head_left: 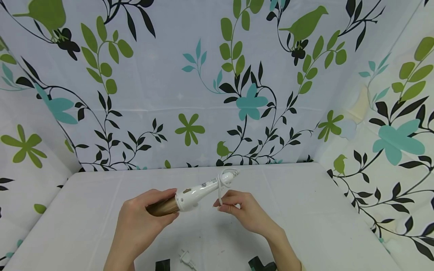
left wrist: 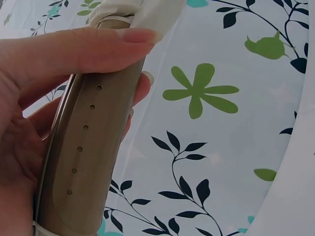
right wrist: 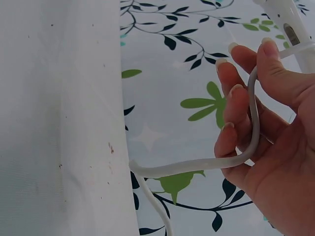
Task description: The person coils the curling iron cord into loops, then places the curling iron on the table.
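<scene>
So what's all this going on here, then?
A person's left hand grips the gold-brown part of a handheld appliance, holding it above a white table. The right hand pinches a white cord, which is looped around the appliance near its narrow end. A white plug lies on the table.

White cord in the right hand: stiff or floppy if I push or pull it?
The white cord looks fairly floppy, curving loosely across the right hand. Pushed, its slim length would probably buckle. Pulled, it may snag or tighten, since it loops over the end of the white handle.
</scene>
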The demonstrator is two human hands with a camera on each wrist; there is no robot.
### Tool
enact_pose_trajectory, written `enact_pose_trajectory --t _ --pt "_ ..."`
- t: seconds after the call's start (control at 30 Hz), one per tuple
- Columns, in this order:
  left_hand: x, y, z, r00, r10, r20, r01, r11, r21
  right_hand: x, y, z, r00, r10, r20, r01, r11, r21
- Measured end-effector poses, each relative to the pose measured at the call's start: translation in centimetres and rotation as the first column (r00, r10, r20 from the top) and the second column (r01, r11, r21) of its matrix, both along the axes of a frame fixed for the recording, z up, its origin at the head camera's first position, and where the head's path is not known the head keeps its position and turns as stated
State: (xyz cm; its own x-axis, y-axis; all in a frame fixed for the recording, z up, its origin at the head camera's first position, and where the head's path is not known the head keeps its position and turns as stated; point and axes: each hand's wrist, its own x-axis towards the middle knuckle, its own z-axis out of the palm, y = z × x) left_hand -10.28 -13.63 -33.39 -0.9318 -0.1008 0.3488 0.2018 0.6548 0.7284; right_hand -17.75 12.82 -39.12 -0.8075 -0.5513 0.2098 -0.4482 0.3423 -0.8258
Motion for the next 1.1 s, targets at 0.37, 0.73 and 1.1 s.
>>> enact_pose_trajectory --t 0.37,0.73,1.1 --pt "0.3 -0.6 -0.2 0.998 -0.068 -0.014 0.069 0.991 0.115 -0.3 0.2 -0.3 1.0 -0.003 -0.016 0.003 1.0 -0.013" --pt "0.7 -1.1 -0.3 0.974 -0.221 0.037 0.213 0.965 0.154 0.0 1.0 0.1 0.979 -0.163 0.122 0.168 0.986 -0.025" --pt "0.5 -1.3 -0.9 0.922 -0.381 0.073 0.37 0.92 0.13 -0.5 1.6 0.2 0.967 -0.225 0.124 0.233 0.971 -0.057"
